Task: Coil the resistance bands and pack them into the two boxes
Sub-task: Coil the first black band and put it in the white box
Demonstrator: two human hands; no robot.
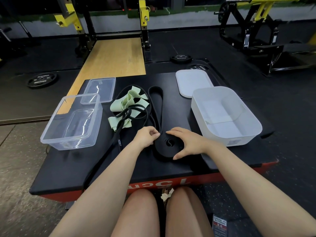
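Here the wide black band (168,144) lies half-coiled between both hands (185,141).

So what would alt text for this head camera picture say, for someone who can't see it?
Two bare hands coil a wide black resistance band on a black padded platform: left hand pinches it, right hand cups the coil. A clear box and white box sit open and empty either side.
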